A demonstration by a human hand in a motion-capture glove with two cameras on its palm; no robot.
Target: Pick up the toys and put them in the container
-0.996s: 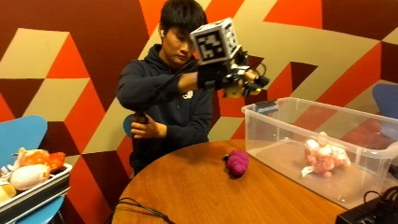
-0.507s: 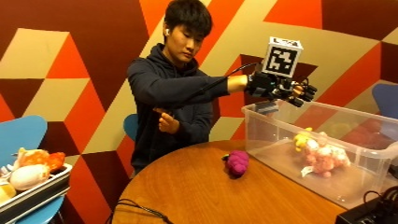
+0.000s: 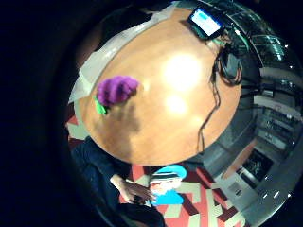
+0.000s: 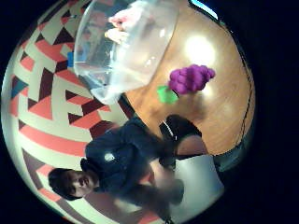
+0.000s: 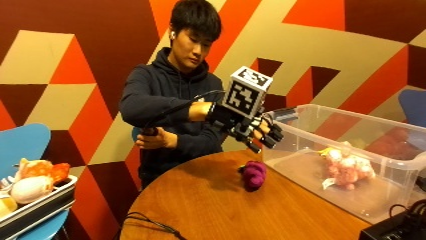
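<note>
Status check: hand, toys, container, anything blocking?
Right hand open, empty, above the table. Purple toy on table beside container. Pink toy inside. Nothing blocking.

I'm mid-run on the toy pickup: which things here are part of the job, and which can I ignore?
Part of the job:
purple plush toy on the table
clear container
pink plush toy, already in it
gloved right hand, above the purple toy, holding nothing

Ignore:
tray of toys on the blue chair
cable
</note>
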